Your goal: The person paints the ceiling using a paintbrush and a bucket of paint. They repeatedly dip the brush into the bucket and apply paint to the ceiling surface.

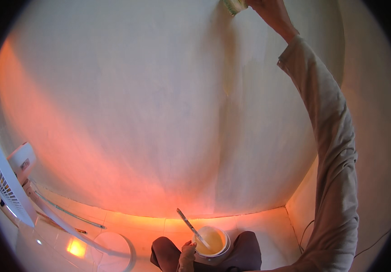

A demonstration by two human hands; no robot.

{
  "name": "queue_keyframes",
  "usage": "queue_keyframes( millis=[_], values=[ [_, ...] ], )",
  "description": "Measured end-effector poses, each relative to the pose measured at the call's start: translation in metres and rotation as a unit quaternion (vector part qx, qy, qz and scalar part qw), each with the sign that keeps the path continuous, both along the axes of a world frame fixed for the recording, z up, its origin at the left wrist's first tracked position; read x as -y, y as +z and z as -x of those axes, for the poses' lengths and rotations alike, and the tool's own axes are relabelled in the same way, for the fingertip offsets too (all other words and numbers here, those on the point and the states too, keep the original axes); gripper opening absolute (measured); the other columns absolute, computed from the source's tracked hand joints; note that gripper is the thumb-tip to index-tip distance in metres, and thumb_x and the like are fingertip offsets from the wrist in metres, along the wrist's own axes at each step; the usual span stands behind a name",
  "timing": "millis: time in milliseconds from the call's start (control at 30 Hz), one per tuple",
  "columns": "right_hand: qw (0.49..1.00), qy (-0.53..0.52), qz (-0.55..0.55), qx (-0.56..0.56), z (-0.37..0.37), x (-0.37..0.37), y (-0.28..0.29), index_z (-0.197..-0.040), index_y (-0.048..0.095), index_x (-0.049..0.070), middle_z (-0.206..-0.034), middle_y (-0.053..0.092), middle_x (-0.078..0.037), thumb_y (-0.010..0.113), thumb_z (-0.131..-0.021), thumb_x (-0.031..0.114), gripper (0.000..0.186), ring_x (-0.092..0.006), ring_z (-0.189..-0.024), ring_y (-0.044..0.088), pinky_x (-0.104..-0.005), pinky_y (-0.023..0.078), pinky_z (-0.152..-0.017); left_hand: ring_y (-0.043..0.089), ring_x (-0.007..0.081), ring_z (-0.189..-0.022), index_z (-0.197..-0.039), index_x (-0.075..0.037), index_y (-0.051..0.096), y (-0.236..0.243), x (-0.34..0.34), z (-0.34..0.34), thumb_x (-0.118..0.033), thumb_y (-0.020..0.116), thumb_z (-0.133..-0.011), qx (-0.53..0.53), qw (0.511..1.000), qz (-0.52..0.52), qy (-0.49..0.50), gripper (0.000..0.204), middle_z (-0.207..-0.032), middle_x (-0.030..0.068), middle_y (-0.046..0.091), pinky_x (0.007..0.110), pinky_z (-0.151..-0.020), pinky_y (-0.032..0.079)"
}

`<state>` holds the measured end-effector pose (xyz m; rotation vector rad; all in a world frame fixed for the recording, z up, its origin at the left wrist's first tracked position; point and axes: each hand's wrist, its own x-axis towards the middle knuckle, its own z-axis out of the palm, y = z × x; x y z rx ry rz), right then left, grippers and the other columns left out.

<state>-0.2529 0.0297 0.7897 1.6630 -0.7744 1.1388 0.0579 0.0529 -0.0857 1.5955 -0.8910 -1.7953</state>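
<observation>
High on the wall (159,113), my right hand (268,10) is closed round a wide paintbrush (235,6) with pale yellowish-green bristles. The upper edge of the view cuts off part of the hand and brush. A darker streak runs down the wall below the brush; whether it is wet or shadow I cannot tell. Down between my knees, my left hand (188,249) grips the rim of a white bucket (225,252). Cream-coloured liquid (213,241) is inside, and a stirring stick (188,221) leans in it, its upper end past the rim.
A white pedestal fan (8,181) stands at the left, its round base (113,251) on the tiled floor. A thin rod (70,211) lies on the floor near the wall. Cables (305,233) run by the right-hand corner. Orange light falls on the lower wall.
</observation>
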Motion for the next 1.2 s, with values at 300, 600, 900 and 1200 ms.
queue_keyframes(
  millis=[300, 600, 900, 1200],
  values=[
    [0.997, -0.057, -0.002, -0.046, -0.004, 0.000, -0.105, -0.107, 0.068, 0.008, -0.098, 0.073, -0.007, 0.070, -0.092, 0.021, 0.020, -0.0287, -0.079, 0.068, -0.0382, 0.054, -0.073, 0.068, 0.0218, -0.095, -0.136, -0.005, 0.060, -0.013, 0.010, 0.007, -0.016, 0.069, -0.097, 0.008, 1.000, -0.016, 0.008, 0.041, -0.115, 0.0106, 0.071, 0.037, -0.081, 0.056],
    [0.989, 0.028, -0.128, 0.072, 0.018, -0.012, -0.102, -0.108, 0.071, 0.001, -0.094, 0.073, -0.007, 0.068, -0.094, 0.020, 0.024, -0.0130, -0.080, 0.067, -0.0304, 0.056, -0.072, 0.067, 0.0222, -0.094, -0.136, -0.005, 0.061, 0.004, 0.002, 0.000, -0.016, 0.070, -0.096, 0.015, 1.000, -0.015, 0.010, 0.042, -0.114, 0.0098, 0.071, 0.038, -0.080, 0.055],
    [0.973, 0.038, 0.037, 0.226, 0.081, -0.011, -0.069, -0.113, 0.073, 0.006, -0.092, 0.073, -0.007, 0.069, -0.094, 0.031, 0.032, -0.0143, -0.084, 0.072, -0.0305, 0.059, -0.073, 0.068, 0.0206, -0.091, -0.134, -0.007, 0.062, -0.009, 0.007, 0.005, -0.015, 0.073, -0.094, 0.020, 0.999, -0.023, 0.008, 0.042, -0.114, 0.0086, 0.072, 0.038, -0.076, 0.055],
    [0.955, -0.237, 0.016, -0.176, 0.029, -0.016, -0.131, -0.107, 0.069, 0.015, -0.108, 0.071, -0.001, 0.070, -0.084, 0.006, 0.025, -0.0262, -0.094, 0.066, -0.0388, 0.057, -0.074, 0.068, 0.0214, -0.091, -0.132, -0.006, 0.063, -0.016, 0.010, 0.001, -0.015, 0.072, -0.095, 0.012, 1.000, -0.013, 0.010, 0.040, -0.113, 0.0094, 0.071, 0.038, -0.077, 0.056]
  ],
)
